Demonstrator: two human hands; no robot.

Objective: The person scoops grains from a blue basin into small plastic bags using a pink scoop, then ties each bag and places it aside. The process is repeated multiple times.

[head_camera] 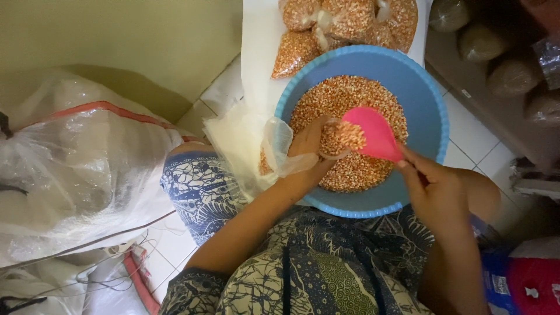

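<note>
Two bare hands work over a round blue basin (431, 111) of dried corn kernels (350, 99), seen from above by a seated person in dark patterned cloth. Their left hand (309, 149) is closed around the mouth of a small clear plastic bag (335, 140), holding it open just above the kernels near the middle of the basin. Their right hand (434, 189) grips the handle end of a pink scoop (376, 134), pinched between thumb and fingers at the basin's right inner side. The scoop's wide end rests tilted against the bag's mouth, with kernels lying where the two meet. Beside the left wrist lies a loose heap of empty clear bags (242, 143). Beyond the basin, filled bags of corn (350, 20) lie on white cloth. A large translucent sack (76, 163) sits well apart on the left.
</note>
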